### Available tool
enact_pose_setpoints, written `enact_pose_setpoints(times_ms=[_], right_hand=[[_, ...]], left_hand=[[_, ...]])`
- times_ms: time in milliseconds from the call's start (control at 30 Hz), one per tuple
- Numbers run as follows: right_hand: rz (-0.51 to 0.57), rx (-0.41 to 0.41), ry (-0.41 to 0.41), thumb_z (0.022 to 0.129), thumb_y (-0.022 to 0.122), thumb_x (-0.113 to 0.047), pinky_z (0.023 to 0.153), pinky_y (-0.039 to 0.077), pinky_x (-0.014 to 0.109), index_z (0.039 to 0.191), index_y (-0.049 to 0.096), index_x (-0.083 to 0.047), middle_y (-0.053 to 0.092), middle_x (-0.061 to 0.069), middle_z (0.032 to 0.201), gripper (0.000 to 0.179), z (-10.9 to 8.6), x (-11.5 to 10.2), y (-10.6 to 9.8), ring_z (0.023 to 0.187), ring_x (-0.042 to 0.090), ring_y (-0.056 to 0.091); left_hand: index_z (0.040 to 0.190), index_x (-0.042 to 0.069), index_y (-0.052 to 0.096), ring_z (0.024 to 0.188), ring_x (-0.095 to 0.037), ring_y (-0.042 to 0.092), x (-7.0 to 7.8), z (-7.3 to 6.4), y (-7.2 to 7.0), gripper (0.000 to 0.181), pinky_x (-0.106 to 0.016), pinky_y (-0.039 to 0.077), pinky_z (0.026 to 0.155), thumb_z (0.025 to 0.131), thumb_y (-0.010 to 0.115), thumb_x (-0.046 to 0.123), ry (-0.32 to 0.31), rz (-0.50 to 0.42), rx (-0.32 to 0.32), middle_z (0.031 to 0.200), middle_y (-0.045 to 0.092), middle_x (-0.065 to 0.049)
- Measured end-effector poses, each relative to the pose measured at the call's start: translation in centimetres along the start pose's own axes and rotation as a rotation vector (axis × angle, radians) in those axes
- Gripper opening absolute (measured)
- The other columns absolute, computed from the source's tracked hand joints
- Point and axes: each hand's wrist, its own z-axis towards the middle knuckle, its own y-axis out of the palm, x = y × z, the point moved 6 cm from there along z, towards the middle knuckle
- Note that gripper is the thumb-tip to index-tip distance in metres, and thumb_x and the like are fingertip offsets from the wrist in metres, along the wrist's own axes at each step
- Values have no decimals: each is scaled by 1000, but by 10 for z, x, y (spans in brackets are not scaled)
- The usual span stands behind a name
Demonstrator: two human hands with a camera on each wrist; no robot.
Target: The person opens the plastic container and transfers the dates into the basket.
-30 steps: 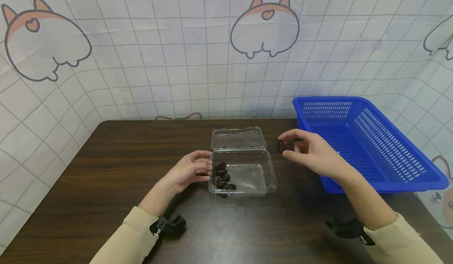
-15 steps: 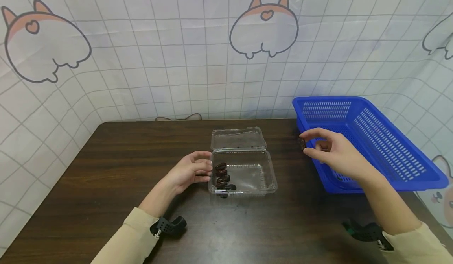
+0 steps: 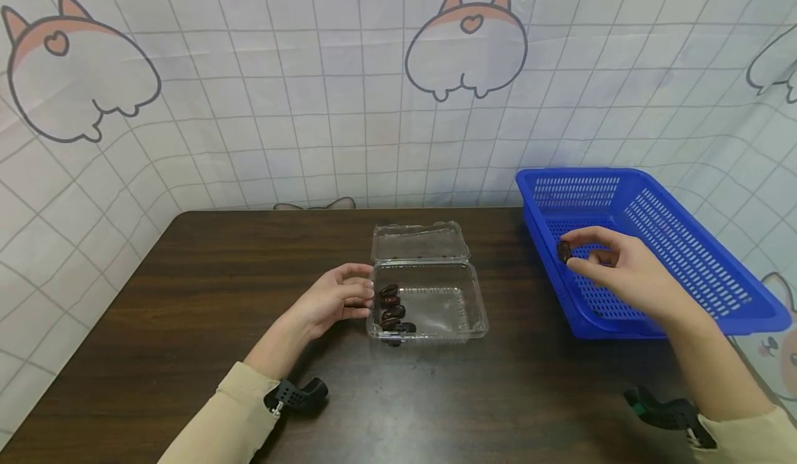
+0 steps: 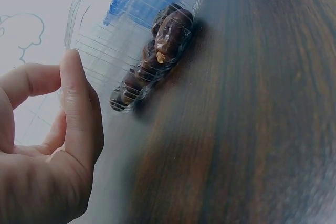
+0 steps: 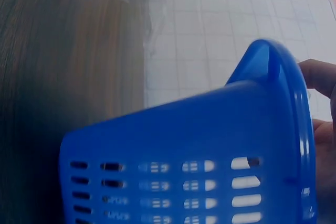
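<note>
A dark brown date point(image 3: 564, 251) is pinched between the thumb and fingertips of my right hand point(image 3: 629, 270), above the left part of the blue plastic basket point(image 3: 697, 270). In the right wrist view this hand shows only at the right edge, partly behind the basket's rim. My left hand point(image 3: 330, 301) rests its loosely bent fingers against the left side of a clear plastic clamshell box point(image 3: 429, 336), whose lid stands raised at the back. Several dates point(image 3: 391, 310) lie along the box's left side; the left wrist view shows these dates point(image 4: 152, 56) through the clear wall.
The dark wooden table point(image 3: 249, 256) carries both containers, with the basket at the right near the back wall. A white gridded cloth point(image 3: 280, 104) with cartoon drawings hangs behind. A thin cable point(image 3: 314, 205) runs along the back edge.
My right hand has moved right, carrying the date from beside the box to above the basket. The left hand and the box have stayed in place.
</note>
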Motion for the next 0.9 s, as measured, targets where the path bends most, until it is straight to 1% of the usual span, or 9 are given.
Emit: enact_pose_setpoints(times_ms=[167,233,533,600,700,733,767,833,900], right_hand=[[-16,22,17,103,66,-22,39,33,33,136,59,-8,55,10,93,37,-3,8,-8,57,18,45],[-25,31,22,103,66,-22,38,32,33,135,59,-8,53,9,89,36,-4,12,-10,55,17,43],[-71,36,39,103,65,-18,37,32,33,135,59,-7,55,9,89,35,-11,22,-15,50,15,39],[-79,33,51,103,65,-17,36,31,33,135,58,-7,54,10,85,34,-12,23,-14,49,15,37],[-83,25,62,103,63,-15,37,32,33,136,57,-6,57,13,94,34,-13,25,-14,50,15,40],[-83,24,66,103,63,-14,38,33,32,135,58,-6,59,14,97,34,-13,25,-13,51,16,43],[-87,22,63,103,62,-12,40,36,31,136,57,-4,61,17,104,34,-13,26,-13,55,14,48],[-93,20,60,103,61,-10,44,39,31,136,57,-3,61,20,120,34,-13,26,-13,63,16,55],[-99,23,59,103,61,-9,47,40,30,136,57,-2,61,24,127,34,-13,28,-13,70,18,60]], left_hand=[[146,0,42,82,-17,65,1,0,0,51,-30,61,75,99,61,1,0,-5,-4,103,60,-9],[146,0,42,82,-17,65,2,0,1,52,-30,61,74,98,61,0,2,-4,-4,103,61,-8],[146,-1,41,83,-18,64,2,0,1,52,-30,60,74,98,61,1,2,1,-12,103,60,-9],[146,-1,41,83,-18,64,2,0,0,52,-30,60,74,98,61,1,1,-1,-13,103,60,-9],[146,-1,41,84,-18,64,1,0,0,52,-30,60,75,98,62,1,2,-2,-14,104,60,-9],[146,-1,41,84,-18,64,1,0,0,52,-30,61,74,98,62,1,2,-2,-13,104,60,-9],[146,0,41,84,-18,64,1,0,0,52,-30,60,74,98,62,1,2,-2,-13,103,60,-9],[146,0,41,84,-18,64,1,1,0,52,-30,60,74,98,61,1,2,-1,-13,103,60,-9],[146,0,41,84,-18,64,0,1,-1,52,-30,60,75,98,61,1,2,0,-13,103,60,-9]])
